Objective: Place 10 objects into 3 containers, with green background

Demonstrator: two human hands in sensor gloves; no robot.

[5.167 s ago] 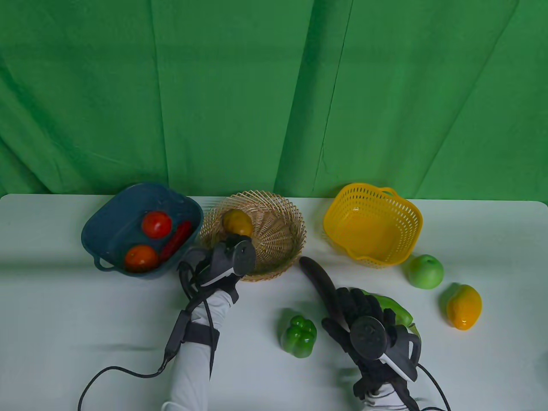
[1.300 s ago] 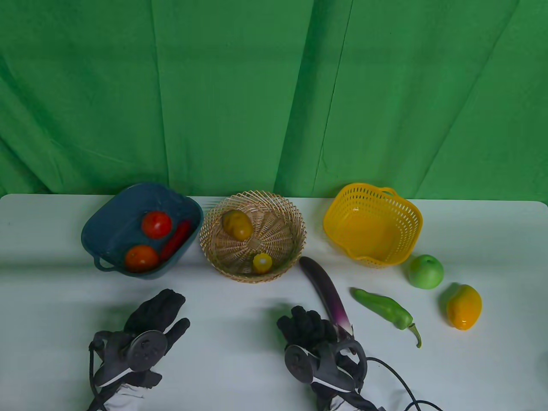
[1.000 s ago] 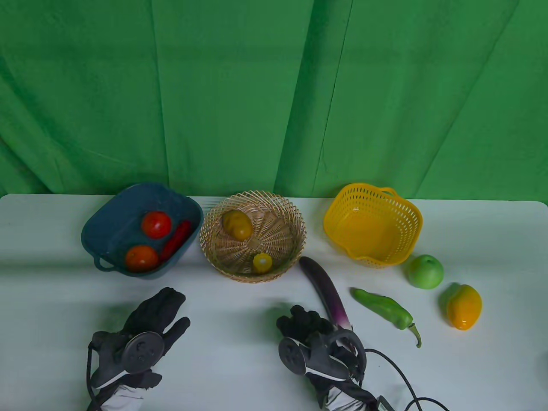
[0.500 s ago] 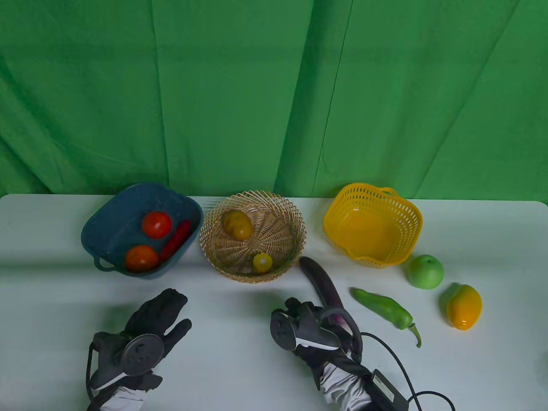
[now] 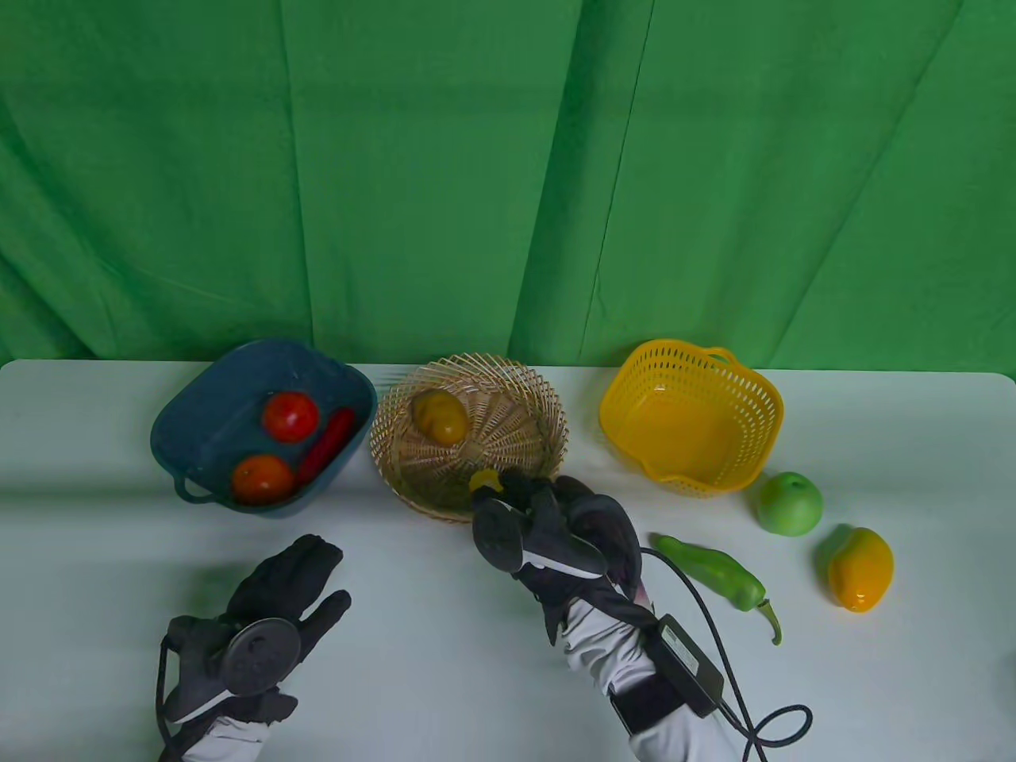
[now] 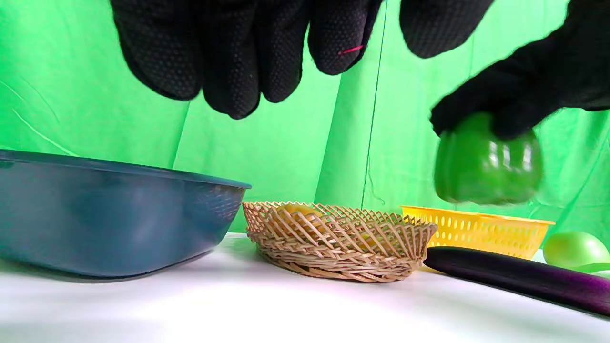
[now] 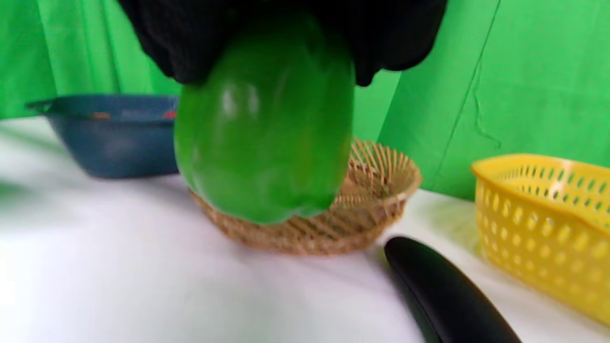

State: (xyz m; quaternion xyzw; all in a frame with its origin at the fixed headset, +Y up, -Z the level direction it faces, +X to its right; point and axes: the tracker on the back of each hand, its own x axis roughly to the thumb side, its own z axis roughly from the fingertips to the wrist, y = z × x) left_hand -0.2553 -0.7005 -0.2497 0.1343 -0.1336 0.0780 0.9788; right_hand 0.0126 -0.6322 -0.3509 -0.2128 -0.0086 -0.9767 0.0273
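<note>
Five objects already lie in containers as I read the table view: two tomatoes (image 5: 290, 416) and a red chili (image 5: 327, 444) in the blue basin (image 5: 182, 421) toward the far left of the surface (image 5: 444, 683), a potato (image 5: 439, 417) and a small yellow piece (image 5: 485, 479) in the wicker basket (image 5: 548, 413) at far centre. What changed in the last second is my right hand (image 5: 556, 532): it was low at the near edge beside the eggplant stem, and it now hangs over the near rim of the wicker basket. Both wrist views show it gripping the green bell pepper (image 7: 264, 128) from above, fingers (image 7: 391, 43) curled over the crown, pepper clear of the surface. My left hand (image 5: 262, 627) has kept its place near the near-left edge, fingers spread, holding nothing. The eggplant (image 6: 514, 276) lies just right of the basket, mostly hidden under my arm from above. Long green pepper (image 5: 714, 571), green apple (image 5: 787, 503) and mango (image 5: 860, 568) wait at right; the yellow basket (image 5: 762, 413) holds nothing visible. I judge the sixth placement is under way, destination undecided.
</note>
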